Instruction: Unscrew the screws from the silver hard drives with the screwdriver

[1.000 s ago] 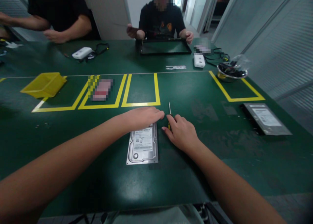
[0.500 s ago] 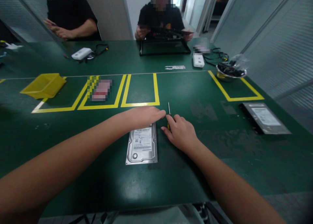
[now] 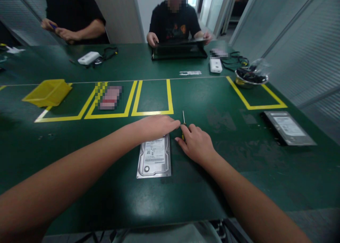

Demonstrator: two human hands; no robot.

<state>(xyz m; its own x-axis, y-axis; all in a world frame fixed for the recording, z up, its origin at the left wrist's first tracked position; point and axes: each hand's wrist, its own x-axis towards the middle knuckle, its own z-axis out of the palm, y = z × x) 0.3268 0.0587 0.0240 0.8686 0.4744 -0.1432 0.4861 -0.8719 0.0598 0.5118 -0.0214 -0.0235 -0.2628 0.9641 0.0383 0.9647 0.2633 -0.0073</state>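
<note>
A silver hard drive lies label-up on the green table in front of me. My left hand lies flat over its far end, fingers stretched out toward the right. My right hand rests just right of the drive, fingers curled around the yellow handle of a small screwdriver. The screwdriver's thin shaft points away from me, and most of the handle is hidden under the fingers.
A second hard drive lies at the right. Yellow tape boxes mark the table, with a yellow bin at the left and a metal bowl at the right. Two people sit across; one holds a dark tray.
My hands have barely moved. The person across lifted a flat dark panel and has set it back down over the tray. The person at the far left shifted their hands.
</note>
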